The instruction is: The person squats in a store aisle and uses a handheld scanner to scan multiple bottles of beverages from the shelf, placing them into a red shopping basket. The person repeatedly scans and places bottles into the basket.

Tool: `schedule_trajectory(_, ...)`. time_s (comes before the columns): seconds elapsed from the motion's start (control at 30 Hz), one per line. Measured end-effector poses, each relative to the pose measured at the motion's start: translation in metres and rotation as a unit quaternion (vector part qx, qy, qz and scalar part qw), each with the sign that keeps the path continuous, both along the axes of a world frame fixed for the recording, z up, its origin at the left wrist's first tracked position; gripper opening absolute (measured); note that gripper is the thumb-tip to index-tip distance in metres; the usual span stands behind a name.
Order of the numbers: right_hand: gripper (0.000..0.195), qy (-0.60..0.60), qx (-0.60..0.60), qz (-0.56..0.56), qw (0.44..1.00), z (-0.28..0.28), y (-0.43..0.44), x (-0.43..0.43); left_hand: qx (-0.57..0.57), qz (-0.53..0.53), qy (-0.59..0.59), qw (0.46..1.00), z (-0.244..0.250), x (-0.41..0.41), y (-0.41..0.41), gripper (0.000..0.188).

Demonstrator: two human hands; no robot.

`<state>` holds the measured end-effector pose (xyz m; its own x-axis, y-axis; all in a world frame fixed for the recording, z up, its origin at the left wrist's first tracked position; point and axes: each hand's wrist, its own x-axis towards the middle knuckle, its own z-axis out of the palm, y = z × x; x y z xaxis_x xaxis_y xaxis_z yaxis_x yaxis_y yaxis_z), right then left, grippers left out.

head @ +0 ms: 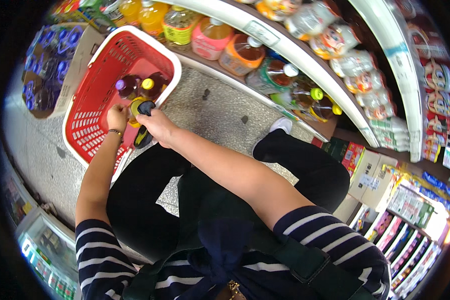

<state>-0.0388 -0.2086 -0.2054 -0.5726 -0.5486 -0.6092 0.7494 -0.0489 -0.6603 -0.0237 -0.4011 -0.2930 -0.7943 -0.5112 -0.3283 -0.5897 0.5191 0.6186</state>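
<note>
A red plastic shopping basket with a white rim stands on the speckled floor. Inside it are a dark drink bottle with a purple cap and another with a yellow cap. My left hand is over the basket, its fingers bent against a yellow item whose kind I cannot tell. My right hand grips a black-and-yellow object, perhaps a tape roll or strap, at the basket's near right side. Part of it hangs below that hand. The fingers hide how the two items meet.
Large drink bottles line the bottom shelf beyond the basket, with shrink-wrapped bottles on the shelf above. A cardboard box of blue-capped bottles stands left of the basket. Cartons are stacked at right; a glass-fronted cooler is at lower left.
</note>
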Motion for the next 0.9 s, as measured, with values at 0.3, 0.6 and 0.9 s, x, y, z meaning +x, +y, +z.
schedule_trajectory(0.3, 0.027, -0.065, -0.080, -0.286, 0.953, 0.028, 0.193, -0.001, -0.139, -0.208, -0.067, 0.966, 0.049, -0.003, 0.047, 0.033)
schedule_trajectory(0.6, 0.026, 0.085, 0.058, -0.666, 0.739, 0.054, 0.457, 0.011, 0.005, -0.420, 0.041, 0.906, 0.143, 0.004, 0.324, 0.040)
schedule_trajectory(0.9, 0.040, 0.310, 0.061, -0.677, 0.664, -0.010, 0.546, -0.094, 0.134, -0.485, 0.067, 0.862, 0.166, 0.004, 0.504, 0.039)
